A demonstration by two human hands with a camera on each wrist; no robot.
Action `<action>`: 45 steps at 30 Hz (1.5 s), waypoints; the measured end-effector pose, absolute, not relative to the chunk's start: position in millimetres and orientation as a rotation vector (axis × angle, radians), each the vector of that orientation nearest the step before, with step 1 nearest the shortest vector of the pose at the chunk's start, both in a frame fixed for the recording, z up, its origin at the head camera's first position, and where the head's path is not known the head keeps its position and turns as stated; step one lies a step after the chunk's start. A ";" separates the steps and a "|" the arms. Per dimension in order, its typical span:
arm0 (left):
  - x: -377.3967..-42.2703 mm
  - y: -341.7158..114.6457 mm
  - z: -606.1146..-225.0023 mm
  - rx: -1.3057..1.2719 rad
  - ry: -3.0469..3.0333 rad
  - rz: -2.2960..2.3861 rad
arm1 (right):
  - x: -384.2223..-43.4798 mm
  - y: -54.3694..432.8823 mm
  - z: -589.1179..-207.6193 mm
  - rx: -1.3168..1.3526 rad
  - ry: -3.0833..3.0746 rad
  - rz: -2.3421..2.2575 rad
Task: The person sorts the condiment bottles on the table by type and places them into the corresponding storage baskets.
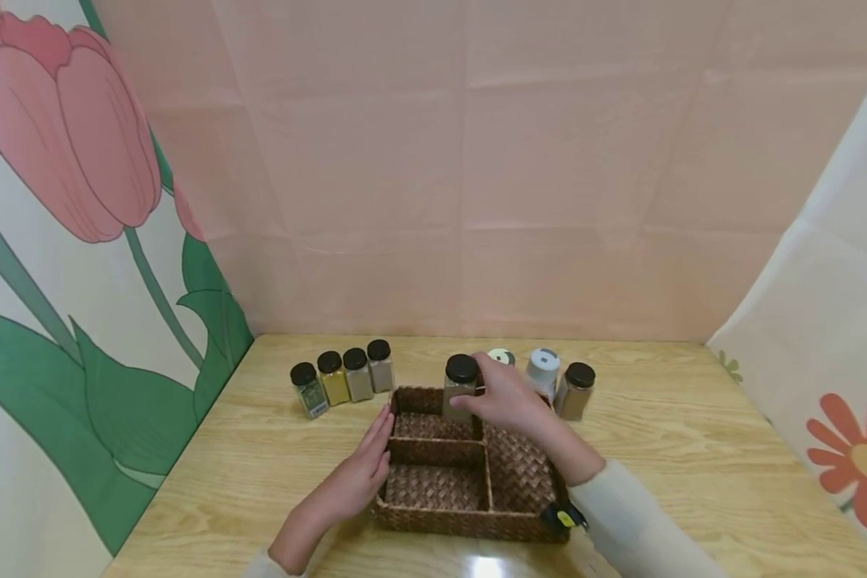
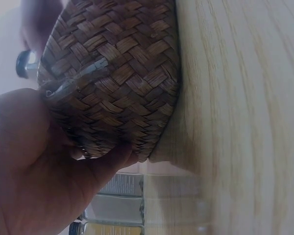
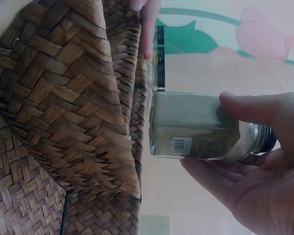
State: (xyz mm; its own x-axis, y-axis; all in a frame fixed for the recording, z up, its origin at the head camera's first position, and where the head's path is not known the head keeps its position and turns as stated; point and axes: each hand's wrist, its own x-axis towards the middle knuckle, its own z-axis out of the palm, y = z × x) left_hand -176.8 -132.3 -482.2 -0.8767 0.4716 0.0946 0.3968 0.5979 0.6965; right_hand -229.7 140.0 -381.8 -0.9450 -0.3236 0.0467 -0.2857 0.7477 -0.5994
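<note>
My right hand [image 1: 506,395] grips a glass spice jar [image 1: 460,389] with a black lid, over the far left compartment of a brown woven basket [image 1: 470,523]. In the right wrist view the jar [image 3: 196,126] holds a pale brown powder and carries a barcode label; thumb and fingers pinch its sides. Against the basket's left wall rests my left hand [image 1: 357,475], its fingers straight along the rim. The left wrist view shows this hand [image 2: 49,166] touching the woven wall [image 2: 122,73]. Dividers split the basket into three compartments.
Left of the basket stand several spice jars with black lids, among them a green one [image 1: 309,391] and a yellow one [image 1: 333,378]. Behind its right side are a white-capped container [image 1: 544,365], a partly hidden pale lid [image 1: 502,356] and a brown jar [image 1: 575,392].
</note>
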 end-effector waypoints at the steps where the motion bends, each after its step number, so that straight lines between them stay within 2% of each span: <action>1: -176.9 -132.2 -481.7 0.738 2.712 1.151 | -230.6 138.8 -382.2 -0.515 2.880 -0.969; 20: -175.5 -133.3 -482.5 0.708 2.713 1.131 | -243.8 107.1 -395.9 -0.604 2.833 -1.033; 45: -177.0 -132.4 -482.0 0.753 2.728 1.123 | -258.1 80.5 -401.6 -0.735 2.838 -0.835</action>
State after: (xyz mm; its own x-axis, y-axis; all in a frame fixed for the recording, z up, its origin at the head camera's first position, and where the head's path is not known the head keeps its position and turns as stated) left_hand -177.0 -132.4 -482.0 -0.8732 0.4778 0.0957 0.4068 0.6064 0.6832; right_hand -258.1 80.5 -401.6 -0.8797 -0.4733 0.0452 -0.4223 0.7343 -0.5314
